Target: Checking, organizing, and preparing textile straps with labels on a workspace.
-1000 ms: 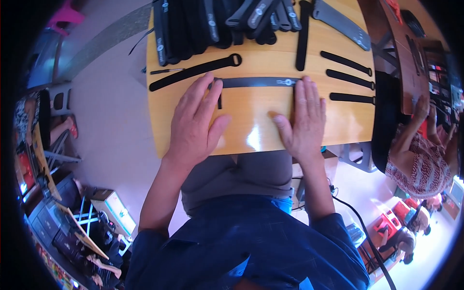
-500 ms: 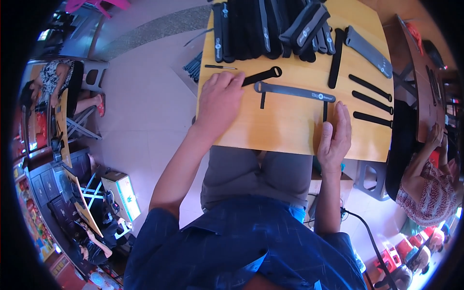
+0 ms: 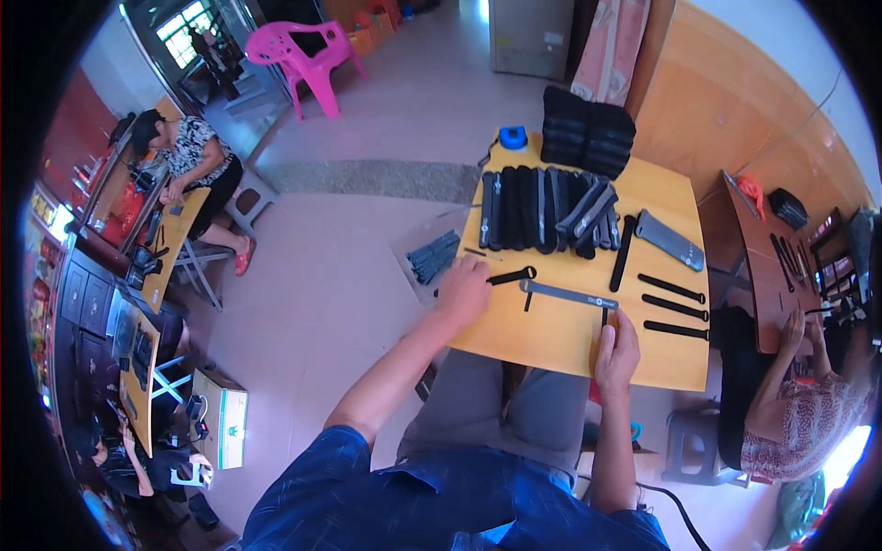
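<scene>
A black strap (image 3: 511,275) lies on the wooden table (image 3: 551,335), its near end under the fingertips of the left hand (image 3: 462,292), which rests flat with fingers loosely spread. Just right of it lies a grey strip (image 3: 568,295). The right hand (image 3: 616,352) rests flat at the table's near edge, fingers together, touching a short black piece (image 3: 604,319). Beyond the fingers stands a row of black bundles (image 3: 542,207). Three black strips (image 3: 673,308) lie to the right. A cardboard box (image 3: 223,418) sits on the open floor at left.

A wooden worktable (image 3: 551,340) carries a row of black straps (image 3: 542,209), a stacked black bundle (image 3: 588,133), a grey metal bar (image 3: 568,295), three loose black strips (image 3: 673,308) and blue tape (image 3: 513,138).
</scene>
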